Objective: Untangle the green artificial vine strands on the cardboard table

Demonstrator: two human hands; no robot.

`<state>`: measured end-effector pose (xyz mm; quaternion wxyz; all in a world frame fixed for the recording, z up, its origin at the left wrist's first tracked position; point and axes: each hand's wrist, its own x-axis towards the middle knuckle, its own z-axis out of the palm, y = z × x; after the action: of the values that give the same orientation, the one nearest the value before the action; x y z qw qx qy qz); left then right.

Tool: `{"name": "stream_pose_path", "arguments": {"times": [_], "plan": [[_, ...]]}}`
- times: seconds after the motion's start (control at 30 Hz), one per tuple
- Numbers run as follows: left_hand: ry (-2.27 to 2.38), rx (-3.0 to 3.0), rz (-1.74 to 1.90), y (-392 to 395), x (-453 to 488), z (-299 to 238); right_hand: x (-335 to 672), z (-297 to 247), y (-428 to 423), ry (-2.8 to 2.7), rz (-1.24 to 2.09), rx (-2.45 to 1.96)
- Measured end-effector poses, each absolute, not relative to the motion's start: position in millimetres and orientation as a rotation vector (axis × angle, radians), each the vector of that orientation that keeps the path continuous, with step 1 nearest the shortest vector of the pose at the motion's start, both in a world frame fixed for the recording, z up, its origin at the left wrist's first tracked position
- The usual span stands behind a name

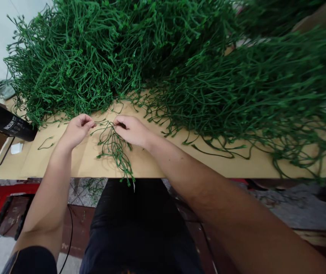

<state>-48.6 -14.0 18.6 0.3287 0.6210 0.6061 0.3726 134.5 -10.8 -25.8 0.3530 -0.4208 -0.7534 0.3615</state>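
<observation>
My right hand (132, 130) is closed on a small bunch of thin green stems (116, 149) with little branched tips. The bunch hangs toward me, its ends reaching the front edge of the table. To its left, my left hand (78, 130) pinches the end of a single green stem (100, 122) that stretches across toward the bunch. Whether that stem is joined to the bunch, I cannot tell. Just beyond both hands rises a big heap of the same stems (94, 57).
Brown board (65, 163) covers the table. A second pile of stems (251, 87) spreads along the right. One loose stem (45, 143) lies left of my left hand. A black cylindrical container (8, 121) and a white scrap (16, 148) are at the far left.
</observation>
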Motion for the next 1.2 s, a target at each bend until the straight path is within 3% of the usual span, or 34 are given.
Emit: {"name": "stream_pose_path", "arguments": {"times": [0.43,0.77,1.0,1.07,1.2], "plan": [[1.33,1.901,0.662,0,-26,-2,133,-28,-9,-1.981,0.904,-1.128],[1.263,2.024,0.622,-17,-35,-2,126,-26,-7,-1.983,0.705,-1.236],[1.064,1.974,0.871,-71,-46,53,133,-32,11,-1.83,0.578,-1.431],[1.053,2.049,0.681,-91,-58,76,139,-35,13,-1.782,0.664,-1.362],[0.949,2.116,-0.121,-116,-82,88,144,-36,9,-1.801,0.829,-1.23]]}}
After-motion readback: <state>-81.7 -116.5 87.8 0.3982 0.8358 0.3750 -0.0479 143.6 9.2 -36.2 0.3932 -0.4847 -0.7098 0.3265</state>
